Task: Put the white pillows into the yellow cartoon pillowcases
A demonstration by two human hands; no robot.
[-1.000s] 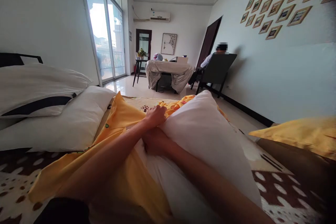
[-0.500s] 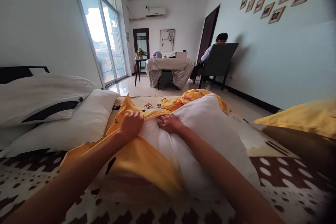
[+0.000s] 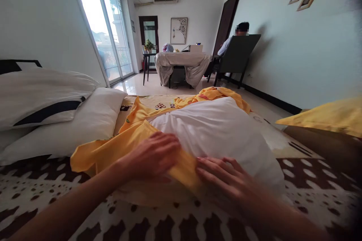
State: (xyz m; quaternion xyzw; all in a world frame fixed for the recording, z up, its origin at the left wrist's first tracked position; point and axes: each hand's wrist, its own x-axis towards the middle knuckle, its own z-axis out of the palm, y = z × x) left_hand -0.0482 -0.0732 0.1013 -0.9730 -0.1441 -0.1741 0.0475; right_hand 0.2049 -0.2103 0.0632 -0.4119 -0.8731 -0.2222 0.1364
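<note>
A white pillow [image 3: 220, 124] lies partly inside a yellow-orange pillowcase [image 3: 113, 150], its right side bare. My left hand [image 3: 158, 154] is over the near edge of the pillowcase opening, fingers curled on the cloth and slightly blurred. To its right, my right hand [image 3: 223, 173] lies with fingers stretched out, the tips at the pillowcase's edge against the pillow. Below the hands the cloth is smeared by motion.
White pillows [image 3: 104, 109] are piled at left on the brown-and-cream patterned bedding [image 3: 169, 226]. Crumpled yellow fabric [image 3: 215, 92] lies beyond the pillow; another yellow cloth [image 3: 333, 115] is at right. A person sits in a dark chair [image 3: 240, 54] near a covered table [image 3: 183, 58].
Both hands have come from the pillowcase opening's far edge toward me, to its near edge. My right hand's fingers have straightened. The view has tilted downward.
</note>
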